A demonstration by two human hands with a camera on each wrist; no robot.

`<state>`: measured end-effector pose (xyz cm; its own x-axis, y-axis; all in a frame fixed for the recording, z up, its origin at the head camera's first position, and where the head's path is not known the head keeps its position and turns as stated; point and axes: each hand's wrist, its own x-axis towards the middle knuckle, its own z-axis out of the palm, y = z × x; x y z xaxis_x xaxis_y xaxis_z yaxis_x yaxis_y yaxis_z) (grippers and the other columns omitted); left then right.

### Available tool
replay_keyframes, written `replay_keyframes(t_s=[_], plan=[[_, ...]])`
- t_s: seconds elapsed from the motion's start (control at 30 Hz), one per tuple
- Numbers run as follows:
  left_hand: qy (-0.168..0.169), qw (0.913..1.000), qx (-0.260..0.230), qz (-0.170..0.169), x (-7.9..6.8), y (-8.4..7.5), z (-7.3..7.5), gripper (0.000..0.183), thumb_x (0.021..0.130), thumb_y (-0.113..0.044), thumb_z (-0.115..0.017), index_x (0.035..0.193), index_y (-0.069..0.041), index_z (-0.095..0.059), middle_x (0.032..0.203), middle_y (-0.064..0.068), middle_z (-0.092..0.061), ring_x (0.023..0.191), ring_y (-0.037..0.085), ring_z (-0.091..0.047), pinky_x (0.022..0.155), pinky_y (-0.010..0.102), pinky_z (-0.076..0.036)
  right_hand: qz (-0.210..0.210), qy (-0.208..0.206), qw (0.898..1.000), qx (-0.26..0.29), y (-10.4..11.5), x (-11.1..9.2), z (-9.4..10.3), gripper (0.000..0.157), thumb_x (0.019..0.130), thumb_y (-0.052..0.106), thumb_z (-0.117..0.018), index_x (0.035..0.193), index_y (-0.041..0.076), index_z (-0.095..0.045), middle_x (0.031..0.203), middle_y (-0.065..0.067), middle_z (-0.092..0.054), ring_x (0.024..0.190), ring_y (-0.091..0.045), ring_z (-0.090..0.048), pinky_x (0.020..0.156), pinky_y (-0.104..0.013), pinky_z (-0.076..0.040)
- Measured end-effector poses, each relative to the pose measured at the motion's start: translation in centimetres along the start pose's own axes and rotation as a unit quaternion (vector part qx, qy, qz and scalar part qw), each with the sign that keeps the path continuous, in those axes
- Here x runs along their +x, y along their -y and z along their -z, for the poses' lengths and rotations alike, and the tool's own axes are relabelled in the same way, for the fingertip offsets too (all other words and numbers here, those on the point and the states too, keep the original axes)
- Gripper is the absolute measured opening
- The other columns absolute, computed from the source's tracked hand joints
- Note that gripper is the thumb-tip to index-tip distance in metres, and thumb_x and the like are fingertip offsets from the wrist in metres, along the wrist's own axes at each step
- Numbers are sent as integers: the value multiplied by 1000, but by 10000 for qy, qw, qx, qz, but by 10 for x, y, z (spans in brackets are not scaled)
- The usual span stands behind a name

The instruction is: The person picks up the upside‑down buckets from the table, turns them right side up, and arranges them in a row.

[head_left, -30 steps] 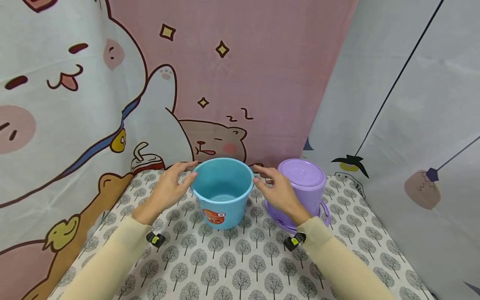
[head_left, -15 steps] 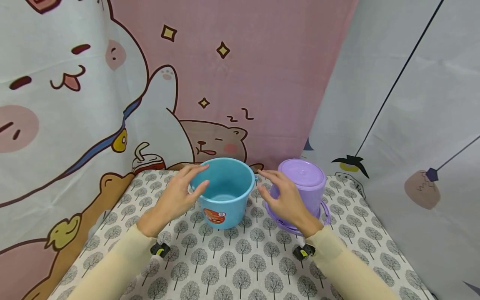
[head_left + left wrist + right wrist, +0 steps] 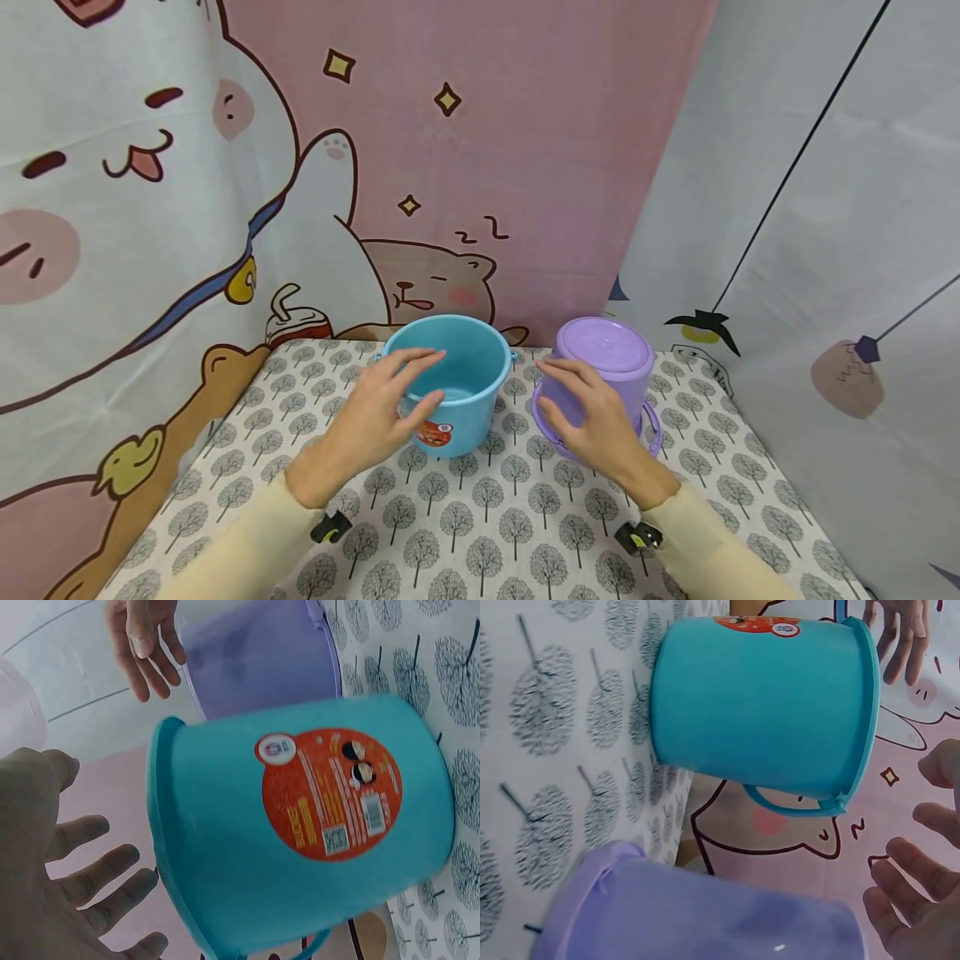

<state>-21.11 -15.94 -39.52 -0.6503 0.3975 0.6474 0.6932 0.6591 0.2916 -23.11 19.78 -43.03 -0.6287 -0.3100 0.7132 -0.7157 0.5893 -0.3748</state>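
Observation:
A blue plastic bucket [image 3: 480, 417] stands upright on the table, its mouth up and a round red label [image 3: 330, 795] on its side. In the right wrist view its handle [image 3: 780, 806] hangs down the far side. My left hand [image 3: 378, 417], fingers spread and holding nothing, hovers before the bucket's left side and overlaps its rim in the head view. To the right a purple bucket [image 3: 606, 346] sits upside down, base up, with its handle [image 3: 654, 429] low on the cloth. My right hand [image 3: 596, 421], also holding nothing, is in front of the purple bucket.
A cloth [image 3: 457, 533] printed with grey trees covers the table. Behind it hangs a pink and white cartoon curtain [image 3: 555, 167], close to the table's back edge. A pale curtain [image 3: 817, 275] lines the right side.
Both hands have come away from the blue bucket's rim toward me; the right hand has also shifted right, the left hand slightly right. Both buckets have stayed in place.

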Motion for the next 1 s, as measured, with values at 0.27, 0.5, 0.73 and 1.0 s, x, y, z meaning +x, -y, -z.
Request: replay_keyframes(t_s=[0.27,0.5,0.73,1.0], plan=[[106,9992,178,-333,-9,-17,-13,62,108,-31,-86,165,-18,-66,162,15,-69,151,42,-66,126,72,-54,-76,14,9998,-184,-5,-25,13,57,98,6,-90,152,14,-77,151,-8,-77,138,-33,-75,119,-44,-64],[268,9959,457,-736,-13,-32,-26,59,111,-37,-81,165,-18,-66,163,11,-69,151,38,-68,136,67,-50,-207,197,9993,-226,-18,-44,23,55,98,5,-91,150,15,-78,149,-8,-77,139,-33,-74,128,-33,-56],[355,9911,359,-1232,-12,-51,-46,58,115,-41,-74,167,-19,-62,165,9,-68,153,32,-68,138,56,-51,-320,334,9979,-455,-33,-60,34,56,95,3,-93,147,14,-80,148,-5,-77,140,-34,-73,124,-53,-60],[451,9868,166,-1549,-10,-70,-72,59,114,-41,-76,167,-19,-62,162,10,-69,151,29,-69,134,54,-56,-518,369,9969,-458,-52,-74,46,54,95,3,-93,146,15,-80,145,-7,-79,133,-37,-76,122,-13,-47]])
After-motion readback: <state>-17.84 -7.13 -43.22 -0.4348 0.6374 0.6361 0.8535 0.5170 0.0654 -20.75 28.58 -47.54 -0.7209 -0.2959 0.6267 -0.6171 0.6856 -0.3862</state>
